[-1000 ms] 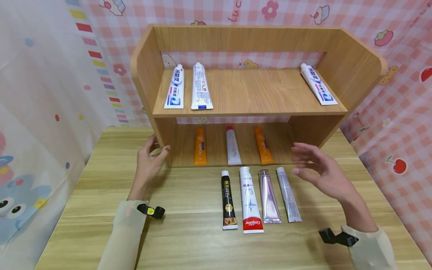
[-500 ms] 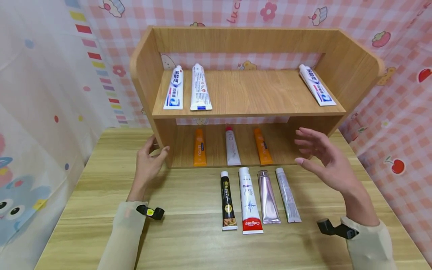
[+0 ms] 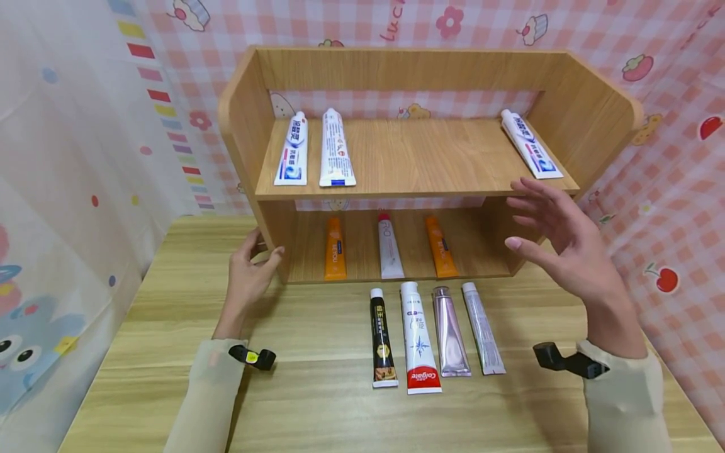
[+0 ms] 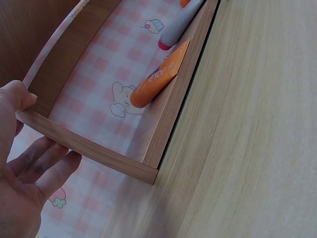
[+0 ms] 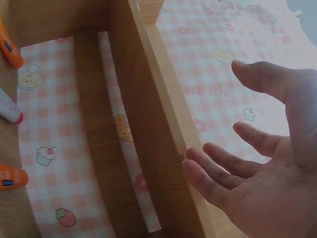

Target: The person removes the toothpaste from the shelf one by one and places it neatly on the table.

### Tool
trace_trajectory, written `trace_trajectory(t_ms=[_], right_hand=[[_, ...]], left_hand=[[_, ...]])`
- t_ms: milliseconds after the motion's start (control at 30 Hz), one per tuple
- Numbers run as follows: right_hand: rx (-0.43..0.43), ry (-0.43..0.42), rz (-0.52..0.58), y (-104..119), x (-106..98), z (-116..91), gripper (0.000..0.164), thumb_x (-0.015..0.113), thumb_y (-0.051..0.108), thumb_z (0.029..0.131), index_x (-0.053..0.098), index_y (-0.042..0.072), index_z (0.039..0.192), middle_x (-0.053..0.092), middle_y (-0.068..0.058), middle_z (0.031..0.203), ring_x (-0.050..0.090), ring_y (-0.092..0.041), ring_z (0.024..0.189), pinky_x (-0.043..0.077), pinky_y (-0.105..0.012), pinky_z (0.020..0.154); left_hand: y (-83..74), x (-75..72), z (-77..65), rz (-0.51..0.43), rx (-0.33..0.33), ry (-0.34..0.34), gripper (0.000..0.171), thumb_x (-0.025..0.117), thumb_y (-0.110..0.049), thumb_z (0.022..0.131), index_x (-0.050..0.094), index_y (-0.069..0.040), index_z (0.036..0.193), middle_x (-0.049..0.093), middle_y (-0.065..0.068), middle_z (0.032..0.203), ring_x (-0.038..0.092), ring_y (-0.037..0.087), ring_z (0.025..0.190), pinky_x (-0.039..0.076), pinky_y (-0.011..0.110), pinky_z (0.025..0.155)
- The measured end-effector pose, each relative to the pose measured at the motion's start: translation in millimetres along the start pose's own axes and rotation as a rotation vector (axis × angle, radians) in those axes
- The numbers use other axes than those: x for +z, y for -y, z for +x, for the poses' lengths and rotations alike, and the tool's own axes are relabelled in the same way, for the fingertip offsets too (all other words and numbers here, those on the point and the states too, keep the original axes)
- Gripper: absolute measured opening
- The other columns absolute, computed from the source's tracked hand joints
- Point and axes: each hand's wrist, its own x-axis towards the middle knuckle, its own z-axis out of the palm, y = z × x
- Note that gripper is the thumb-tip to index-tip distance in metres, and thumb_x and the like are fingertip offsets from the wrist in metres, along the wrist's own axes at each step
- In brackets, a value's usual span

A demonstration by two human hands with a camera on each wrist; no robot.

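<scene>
A two-tier wooden shelf (image 3: 419,154) stands on the table. My left hand (image 3: 247,274) holds the front edge of its left side panel (image 4: 91,151), thumb on the inner side and fingers on the outer. In front of the right side, level with the upper board, hovers my right hand (image 3: 578,255), fingers spread and holding nothing. Nearest to it on the upper board is a white-and-blue toothpaste tube (image 3: 531,145). Two more white tubes, one (image 3: 291,151) beside another (image 3: 337,151), lie at the upper left. On the lower board lie two orange tubes (image 3: 335,251) and a silver-grey tube (image 3: 390,248).
In front of the shelf lies a row on the table: a black tube (image 3: 382,340), a white-and-red Colgate tube (image 3: 420,340), a pink metallic tube (image 3: 451,333) and a slim grey tube (image 3: 484,330). A pink checked cloth (image 3: 668,207) hangs behind and to the right.
My right hand has risen from beside the lower board to the height of the upper board's front edge, shifting slightly right. My left hand keeps its hold on the side panel.
</scene>
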Motion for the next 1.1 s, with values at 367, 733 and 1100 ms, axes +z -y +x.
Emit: trace_trajectory(t_ms=[367,733,1100], right_hand=[[-0.011,-0.049,0.023,5.6,-10.5,20.3,0.082,0.067,-0.026,0.079,0.041,-0.001,0.152,0.05,-0.01,0.153,0.054,-0.018,0.135,0.048,-0.016,0.109],[0.211,-0.106,-0.23,23.5,-25.3,46.4,0.085,0.072,-0.011,0.086,0.038,0.021,0.157,0.039,-0.005,0.162,0.042,-0.02,0.141,0.045,-0.009,0.103],[0.372,-0.076,-0.336,23.6,-45.0,70.2,0.083,0.072,0.006,0.094,0.029,0.032,0.16,0.032,0.002,0.167,0.037,-0.017,0.149,0.039,-0.018,0.118]], left_hand=[[8.9,-0.3,3.8,0.023,0.012,0.006,0.056,0.063,-0.004,0.096,0.048,-0.002,0.15,0.059,0.028,0.13,0.058,0.033,0.118,0.054,0.006,0.08],[36.7,-1.3,12.1,0.015,0.048,-0.008,0.056,0.068,-0.014,0.096,0.052,-0.014,0.149,0.062,0.02,0.128,0.06,0.03,0.117,0.057,0.01,0.082],[38.0,-0.6,10.3,0.04,0.039,-0.014,0.056,0.067,-0.016,0.097,0.051,-0.014,0.15,0.063,0.018,0.129,0.061,0.026,0.117,0.058,0.012,0.083]])
